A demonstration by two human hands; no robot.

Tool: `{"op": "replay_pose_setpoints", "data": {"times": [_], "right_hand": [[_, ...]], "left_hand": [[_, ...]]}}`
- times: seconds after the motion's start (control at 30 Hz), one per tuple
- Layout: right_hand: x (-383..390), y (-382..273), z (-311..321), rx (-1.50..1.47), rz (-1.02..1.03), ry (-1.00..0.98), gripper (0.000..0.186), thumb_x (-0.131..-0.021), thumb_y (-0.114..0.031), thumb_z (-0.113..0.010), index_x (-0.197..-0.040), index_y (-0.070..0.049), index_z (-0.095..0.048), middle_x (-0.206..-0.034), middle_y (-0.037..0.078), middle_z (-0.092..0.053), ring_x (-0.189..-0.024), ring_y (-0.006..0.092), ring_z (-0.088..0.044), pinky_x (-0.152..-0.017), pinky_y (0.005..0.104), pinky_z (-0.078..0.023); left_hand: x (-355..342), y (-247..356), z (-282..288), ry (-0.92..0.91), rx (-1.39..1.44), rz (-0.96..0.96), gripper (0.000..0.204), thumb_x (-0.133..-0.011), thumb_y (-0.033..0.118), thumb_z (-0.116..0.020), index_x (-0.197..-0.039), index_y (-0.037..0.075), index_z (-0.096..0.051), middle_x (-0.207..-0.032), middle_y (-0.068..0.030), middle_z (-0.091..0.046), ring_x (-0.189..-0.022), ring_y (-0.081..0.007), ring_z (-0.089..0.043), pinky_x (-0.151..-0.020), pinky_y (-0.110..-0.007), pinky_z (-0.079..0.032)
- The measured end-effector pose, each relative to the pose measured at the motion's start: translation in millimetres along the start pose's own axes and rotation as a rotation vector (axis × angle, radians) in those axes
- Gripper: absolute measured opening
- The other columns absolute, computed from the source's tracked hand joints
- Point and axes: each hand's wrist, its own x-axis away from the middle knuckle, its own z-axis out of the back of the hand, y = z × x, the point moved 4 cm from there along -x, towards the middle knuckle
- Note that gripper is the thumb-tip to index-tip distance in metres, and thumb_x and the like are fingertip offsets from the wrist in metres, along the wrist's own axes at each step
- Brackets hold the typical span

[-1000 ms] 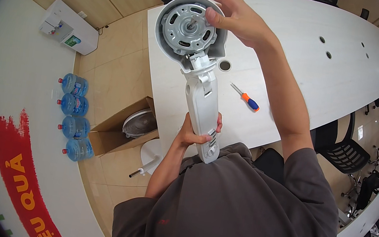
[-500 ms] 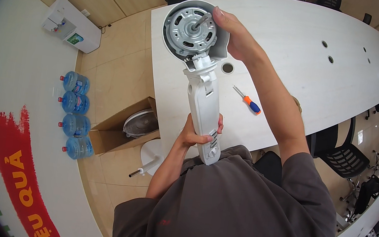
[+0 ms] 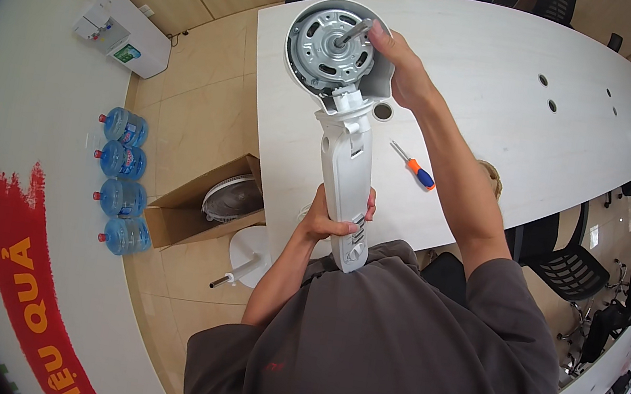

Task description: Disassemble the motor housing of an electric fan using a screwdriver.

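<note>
A white electric fan's head and control body (image 3: 347, 173) stretches from my lap out over the table. At its far end, a round silver motor (image 3: 327, 56) sits uncovered in the white housing, with a metal shaft (image 3: 350, 32) sticking out. My right hand (image 3: 402, 67) is closed around the housing's right side, its thumb by the tip of the shaft; some fingers are hidden behind the housing. Wrapped around the lower body beside the buttons and dial is my left hand (image 3: 322, 218). An orange and blue screwdriver (image 3: 420, 174) lies on the table, right of the fan body.
The white table (image 3: 495, 85) has round cable holes. On the floor at left are an open cardboard box (image 3: 178, 217) holding a fan grille (image 3: 233, 199), and a white round fan base with a pole (image 3: 247, 248). Water bottles (image 3: 125, 160), a dispenser (image 3: 124, 34) and chairs (image 3: 567, 263) stand around.
The fan head has shifted slightly to the right in view. My right thumb has moved from the housing's rim to the motor shaft's tip. My left hand keeps its hold.
</note>
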Motion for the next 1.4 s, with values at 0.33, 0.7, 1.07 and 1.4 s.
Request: {"op": "replay_pose_setpoints", "data": {"times": [0.33, 0.7, 1.07, 1.4], "right_hand": [[-3.7, 17.6, 7.0, -0.182, -0.079, 0.067, 0.066, -0.095, -0.052, -0.053, -0.136, 0.0, -0.047, -0.124, 0.015, -0.06, -0.117, 0.0241, -0.057, -0.101, 0.0384, -0.046], [0.4, 57.5, 24.4, -0.48, -0.164, 0.07, 0.055, -0.086, -0.03, -0.065, -0.128, 0.003, -0.053, -0.122, 0.016, -0.062, -0.114, 0.0248, -0.058, -0.103, 0.0397, -0.041], [0.1, 58.3, 5.5, -0.283, -0.192, 0.084, 0.075, -0.068, -0.021, -0.062, -0.138, -0.005, -0.041, -0.128, 0.012, -0.054, -0.119, 0.0228, -0.049, -0.105, 0.0384, -0.035], [0.9, 61.9, -3.4, -0.307, -0.091, 0.091, 0.071, -0.067, -0.017, -0.058, -0.135, -0.001, -0.043, -0.124, 0.013, -0.056, -0.113, 0.0231, -0.053, -0.101, 0.0365, -0.041]], "left_hand": [[0.2, 6.9, -0.2, 0.009, -0.075, -0.024, 0.045, -0.058, 0.01, -0.072, -0.101, -0.001, -0.062, -0.092, -0.0092, -0.063, -0.08, -0.0189, -0.063, -0.073, -0.034, -0.051], [-3.6, 4.3, 4.2, 0.038, -0.067, 0.003, 0.043, -0.06, 0.011, -0.074, -0.099, 0.0, -0.061, -0.089, -0.0075, -0.063, -0.078, -0.0174, -0.064, -0.073, -0.034, -0.052], [-0.2, -7.8, 10.9, 0.068, 0.098, 0.004, 0.051, -0.055, 0.014, -0.072, -0.102, -0.004, -0.06, -0.091, -0.0122, -0.063, -0.078, -0.0217, -0.064, -0.073, -0.036, -0.052], [-3.4, -4.1, 7.0, 0.033, 0.221, -0.019, 0.051, -0.054, 0.013, -0.073, -0.1, -0.003, -0.06, -0.089, -0.0128, -0.062, -0.079, -0.0227, -0.063, -0.073, -0.037, -0.053]]}}
